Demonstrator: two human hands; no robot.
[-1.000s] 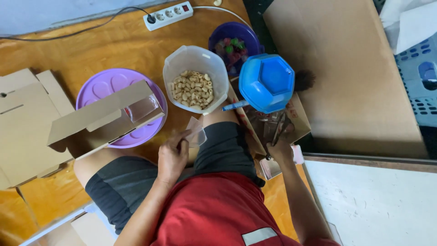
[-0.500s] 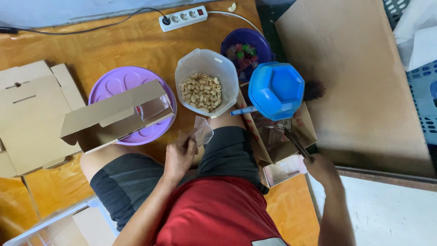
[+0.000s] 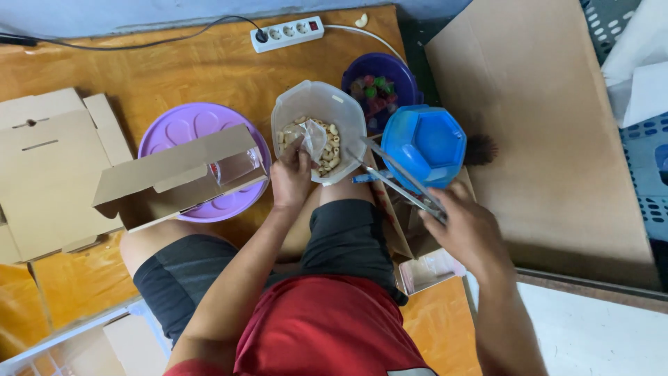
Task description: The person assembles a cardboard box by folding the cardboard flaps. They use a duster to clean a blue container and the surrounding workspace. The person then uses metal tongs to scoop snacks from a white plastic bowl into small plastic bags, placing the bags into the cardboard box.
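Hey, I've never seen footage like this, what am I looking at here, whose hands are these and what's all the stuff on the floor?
This is one picture from a camera worn on a person's head, looking straight down, so the two bare hands are that person's own. There is no machine. The person sits on a wooden floor in a red shirt and dark shorts.

The left hand holds a small clear bag over a clear tub of pale ring-shaped snacks. The right hand grips metal tongs, whose tips reach toward that tub.

Around them lie a blue lid, a purple bowl of coloured sweets, a round purple lid with a folded cardboard box on it, flat cardboard and a white power strip.
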